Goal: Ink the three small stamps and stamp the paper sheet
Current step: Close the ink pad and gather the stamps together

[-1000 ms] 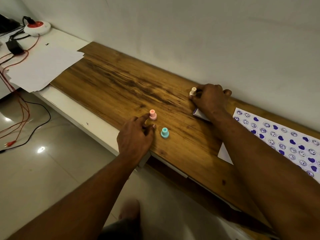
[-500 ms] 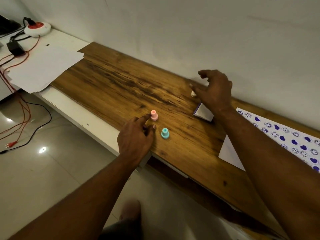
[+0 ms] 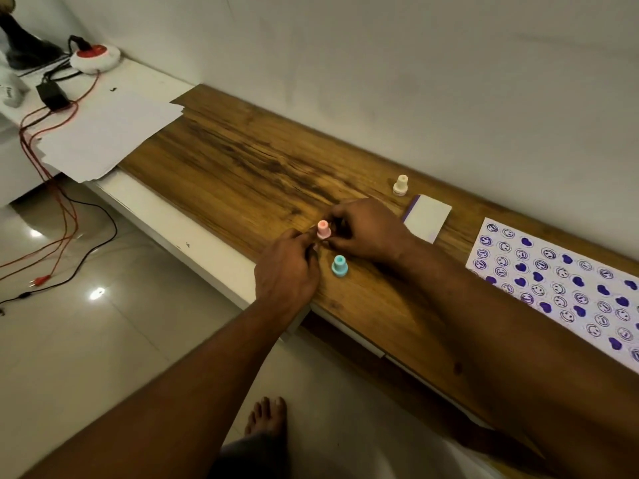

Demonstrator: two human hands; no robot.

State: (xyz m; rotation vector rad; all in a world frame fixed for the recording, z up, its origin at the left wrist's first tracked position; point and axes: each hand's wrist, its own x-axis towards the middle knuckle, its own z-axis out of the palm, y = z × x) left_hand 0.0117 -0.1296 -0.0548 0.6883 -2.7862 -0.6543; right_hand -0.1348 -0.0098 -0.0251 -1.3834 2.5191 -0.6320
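At frame centre, the right hand (image 3: 366,233) has left the cream stamp (image 3: 400,185) standing beside the ink pad (image 3: 427,218) and joined the left hand (image 3: 287,267); both pinch the pink stamp (image 3: 323,229); inking it likely comes next.

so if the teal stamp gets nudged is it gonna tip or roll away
The teal stamp probably resists tipping: it stands upright on a base wider than its top. Knocked over, its round body could roll across the smooth wooden board. It looks like small plastic, so likely light and easily shifted.
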